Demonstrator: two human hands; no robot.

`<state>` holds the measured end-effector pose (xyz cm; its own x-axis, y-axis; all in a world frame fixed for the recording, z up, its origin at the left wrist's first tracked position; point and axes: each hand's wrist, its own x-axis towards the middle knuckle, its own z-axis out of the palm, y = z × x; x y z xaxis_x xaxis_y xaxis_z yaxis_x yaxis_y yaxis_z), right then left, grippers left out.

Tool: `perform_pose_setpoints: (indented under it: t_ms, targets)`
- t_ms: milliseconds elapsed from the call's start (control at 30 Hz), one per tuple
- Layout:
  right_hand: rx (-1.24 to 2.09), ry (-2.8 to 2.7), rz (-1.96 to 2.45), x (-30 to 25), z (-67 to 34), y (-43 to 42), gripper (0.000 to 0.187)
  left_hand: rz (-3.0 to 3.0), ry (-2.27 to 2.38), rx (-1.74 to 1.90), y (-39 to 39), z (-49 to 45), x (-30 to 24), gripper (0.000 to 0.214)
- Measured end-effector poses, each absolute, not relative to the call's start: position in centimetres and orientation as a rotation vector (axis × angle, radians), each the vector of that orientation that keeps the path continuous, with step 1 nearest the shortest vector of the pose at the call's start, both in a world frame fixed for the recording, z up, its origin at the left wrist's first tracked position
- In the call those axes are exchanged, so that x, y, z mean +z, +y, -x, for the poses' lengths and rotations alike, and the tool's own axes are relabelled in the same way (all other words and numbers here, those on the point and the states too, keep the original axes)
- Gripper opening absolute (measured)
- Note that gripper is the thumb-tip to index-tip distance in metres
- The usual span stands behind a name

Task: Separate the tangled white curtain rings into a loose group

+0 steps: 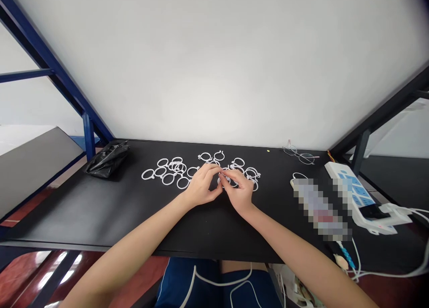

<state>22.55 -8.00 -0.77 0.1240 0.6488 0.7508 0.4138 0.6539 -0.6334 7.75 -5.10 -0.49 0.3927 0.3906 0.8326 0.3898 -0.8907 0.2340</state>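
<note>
My left hand and my right hand meet above the middle of the black table, fingertips pinched together. A white plastic ring shows at the fingertips, partly covered by them; both hands seem closed on it. Behind and beside the hands lie several like rings with small knobs or eyelets. One loose group is left of my left hand, another right of my right hand, and a few rings lie just beyond the fingers.
A crumpled black plastic bag lies at the back left of the table. On the right are eyeglasses, a blurred-out phone-like object and a white power strip with cables. Blue metal posts flank the left.
</note>
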Motion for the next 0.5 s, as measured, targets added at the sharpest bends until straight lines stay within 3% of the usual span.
perform_pose_setpoints:
  t_ms: [500]
  targets:
    - [0.163, -1.594, 0.778, -0.6, -22.3, -8.7, 0.021, -2.355, 0.910, 0.972, -4.5, -7.1, -2.1, 0.061]
